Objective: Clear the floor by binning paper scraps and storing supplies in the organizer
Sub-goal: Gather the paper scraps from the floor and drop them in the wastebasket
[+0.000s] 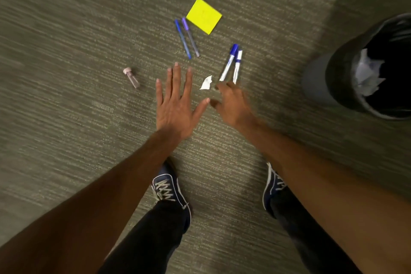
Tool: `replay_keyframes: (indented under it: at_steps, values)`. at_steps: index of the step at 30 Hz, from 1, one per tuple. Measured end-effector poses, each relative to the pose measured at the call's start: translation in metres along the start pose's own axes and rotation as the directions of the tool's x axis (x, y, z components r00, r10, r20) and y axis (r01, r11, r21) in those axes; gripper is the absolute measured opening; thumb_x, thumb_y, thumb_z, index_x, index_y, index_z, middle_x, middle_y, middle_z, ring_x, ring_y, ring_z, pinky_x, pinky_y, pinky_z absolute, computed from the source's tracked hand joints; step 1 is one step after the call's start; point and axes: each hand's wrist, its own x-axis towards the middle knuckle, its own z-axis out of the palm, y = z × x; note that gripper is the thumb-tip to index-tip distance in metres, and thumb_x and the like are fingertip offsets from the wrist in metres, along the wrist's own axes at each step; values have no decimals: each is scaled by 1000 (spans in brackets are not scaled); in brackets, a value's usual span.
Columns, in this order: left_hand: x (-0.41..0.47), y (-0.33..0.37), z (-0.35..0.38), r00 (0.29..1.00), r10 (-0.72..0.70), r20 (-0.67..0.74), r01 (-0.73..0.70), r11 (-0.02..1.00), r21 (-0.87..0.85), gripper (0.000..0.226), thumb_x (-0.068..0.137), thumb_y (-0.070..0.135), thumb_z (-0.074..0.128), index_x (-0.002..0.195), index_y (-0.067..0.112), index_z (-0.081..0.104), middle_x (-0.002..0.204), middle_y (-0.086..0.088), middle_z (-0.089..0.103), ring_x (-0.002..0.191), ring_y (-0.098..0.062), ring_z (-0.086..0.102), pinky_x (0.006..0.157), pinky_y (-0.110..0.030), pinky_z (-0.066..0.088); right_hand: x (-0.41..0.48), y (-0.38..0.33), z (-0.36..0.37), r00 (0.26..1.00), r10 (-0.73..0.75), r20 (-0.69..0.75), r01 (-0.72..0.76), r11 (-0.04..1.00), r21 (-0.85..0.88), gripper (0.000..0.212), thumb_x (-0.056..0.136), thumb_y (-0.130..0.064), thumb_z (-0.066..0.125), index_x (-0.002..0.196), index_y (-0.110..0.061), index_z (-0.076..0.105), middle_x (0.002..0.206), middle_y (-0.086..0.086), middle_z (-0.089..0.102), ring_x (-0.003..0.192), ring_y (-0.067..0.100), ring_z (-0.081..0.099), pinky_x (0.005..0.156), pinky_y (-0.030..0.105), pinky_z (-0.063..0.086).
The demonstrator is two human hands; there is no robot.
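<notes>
On the carpet floor (66, 55), left hand (175, 107) spread flat, right hand (231, 104) blurred beside paper scrap (206, 82), its grip unclear

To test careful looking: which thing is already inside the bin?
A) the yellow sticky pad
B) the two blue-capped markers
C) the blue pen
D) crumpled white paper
D: crumpled white paper lies inside the black bin; the other things are out on the carpet.

A single head-worn wide-angle camera looks steeply down from standing height at the carpeted floor (66, 51) ahead of the shoes (169, 189).
</notes>
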Motion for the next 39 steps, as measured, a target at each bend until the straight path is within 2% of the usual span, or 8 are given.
replay_keyframes:
  at_steps: [10, 15, 19, 22, 25, 28, 35, 39]
  values:
    - [12, -62, 63, 1000, 22, -14, -23, 998, -63, 79, 101, 67, 22, 162, 22, -3, 167, -20, -12, 156, -36, -6, 123, -62, 7, 90, 7, 101, 976, 157, -150, -160, 987, -8, 63, 94, -19, 68, 149, -12, 38, 150, 18, 36, 121, 34, 57, 97, 46, 54]
    - [13, -65, 66, 1000, 6, -6, -7, 996, -89, 77, 102, 66, 20, 162, 23, -3, 167, -20, -12, 156, -35, -7, 123, -62, 7, 97, 19, 117, 986, 25, -163, -69, 960, -270, 48, 97, -19, 56, 143, -9, 43, 142, 25, 42, 124, 45, 50, 101, 54, 47]
    - [13, -59, 64, 1000, 18, 12, -17, 996, -93, 77, 102, 66, 18, 162, 23, -3, 167, -20, -13, 156, -35, -9, 123, -62, 7, 92, 27, 116, 954, -45, -295, 18, 995, -93, 29, 98, -42, 35, 104, -18, 49, 93, -5, 53, 94, 23, 52, 84, 52, 47]
    - [14, -54, 60, 999, 19, 27, -17, 996, -88, 77, 102, 66, 18, 161, 24, -5, 167, -19, -15, 156, -34, -10, 123, -62, 6, 86, 18, 97, 951, -45, -307, 22, 997, -79, 21, 97, -8, 42, 81, -8, 54, 79, 3, 56, 72, 11, 55, 67, 41, 49]
    - [12, -45, 46, 999, 20, 37, -17, 996, -85, 77, 102, 66, 19, 161, 24, -5, 167, -19, -16, 156, -34, -10, 123, -62, 6, 75, 12, 70, 953, 30, -300, -20, 999, 38, 20, 89, 12, 55, 96, -1, 69, 94, 12, 70, 81, 19, 66, 70, 32, 54]
    - [8, -28, 28, 1000, 16, 12, -14, 995, -96, 77, 102, 66, 20, 162, 23, -3, 167, -20, -12, 156, -35, -7, 123, -63, 7, 54, 8, 32, 932, 109, -346, -14, 964, 267, 28, 85, 5, 66, 111, -6, 67, 90, 1, 66, 79, 14, 63, 72, 26, 52]
    - [7, 32, -28, 998, 27, -54, -34, 992, -125, 77, 101, 65, 26, 162, 22, 8, 168, -20, -3, 156, -36, 2, 123, -61, 10, -19, 34, -91, 830, 236, -505, 1, 905, 425, 10, 80, -11, 76, 87, -16, 71, 75, -11, 69, 66, 3, 64, 71, 31, 56]
    - [6, 71, -51, 995, 57, -78, -67, 988, -141, 76, 100, 64, 27, 162, 22, 13, 168, -20, 1, 156, -36, 7, 123, -61, 12, -56, 71, -159, 735, 387, -556, -50, 849, 525, 7, 84, 1, 72, 89, -4, 73, 81, 14, 74, 71, 16, 65, 74, 39, 56]
